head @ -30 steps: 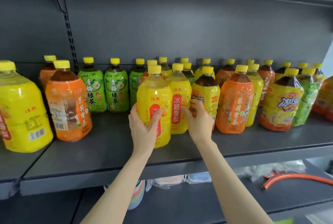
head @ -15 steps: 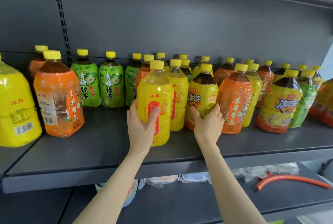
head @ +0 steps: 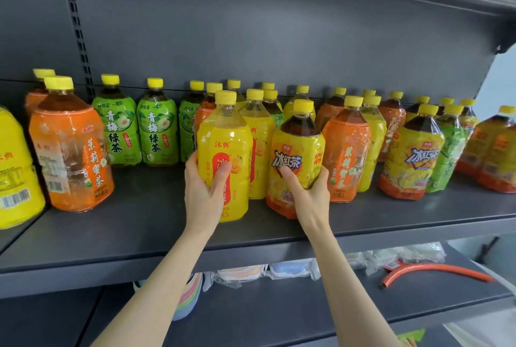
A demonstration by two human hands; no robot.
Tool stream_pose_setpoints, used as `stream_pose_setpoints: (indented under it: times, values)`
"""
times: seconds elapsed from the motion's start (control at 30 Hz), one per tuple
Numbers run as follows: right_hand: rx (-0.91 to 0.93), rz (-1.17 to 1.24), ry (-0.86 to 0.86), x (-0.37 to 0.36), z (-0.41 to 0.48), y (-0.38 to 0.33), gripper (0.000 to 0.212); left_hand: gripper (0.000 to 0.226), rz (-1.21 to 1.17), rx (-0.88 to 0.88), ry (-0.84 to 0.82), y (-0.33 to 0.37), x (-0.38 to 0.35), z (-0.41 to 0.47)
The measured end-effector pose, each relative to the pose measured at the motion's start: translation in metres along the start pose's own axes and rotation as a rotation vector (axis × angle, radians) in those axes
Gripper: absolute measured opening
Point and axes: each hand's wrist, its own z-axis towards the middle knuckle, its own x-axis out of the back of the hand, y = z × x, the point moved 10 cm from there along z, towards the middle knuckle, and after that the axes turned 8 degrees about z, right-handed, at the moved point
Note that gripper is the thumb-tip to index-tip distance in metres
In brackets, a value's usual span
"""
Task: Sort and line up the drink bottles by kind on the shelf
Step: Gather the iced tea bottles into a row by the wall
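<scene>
2 hands [head: 202,193] grip glossy plastic bottles [head: 223,134]

Both my bare forearms reach up and forward. My left hand [head: 205,191] grips the yellow bottle [head: 223,134]; my right hand [head: 308,194] grips the iced-tea bottle [head: 298,141].

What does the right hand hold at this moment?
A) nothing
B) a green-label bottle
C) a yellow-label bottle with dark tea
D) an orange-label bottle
C: the right hand grips the yellow-label bottle of dark tea; the left hand holds the pale yellow bottle.
</scene>
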Motion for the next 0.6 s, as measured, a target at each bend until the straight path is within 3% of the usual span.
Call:
stream_pose_setpoints:
  times: [0.07, 0.23, 0.47, 0.6]
  values:
    - [0.015, 0.054, -0.018, 0.002, -0.004, -0.002, 0.058, 0.086, 0.038, 0.000, 0.005, 0.002, 0.001, -0.003]
    - [0.025, 0.116, -0.015, 0.006, -0.019, -0.007, 0.070, 0.080, 0.081, -0.002, -0.017, 0.005, 0.002, -0.017]
    - [0.020, 0.222, 0.016, 0.043, -0.042, -0.019, 0.055, 0.045, 0.212, -0.267, 0.320, 0.048, 0.020, -0.074]
    - [0.002, 0.233, 0.071, 0.085, -0.043, -0.025, 0.047, 0.037, 0.063, -0.282, 0.125, 0.069, -0.033, -0.084]
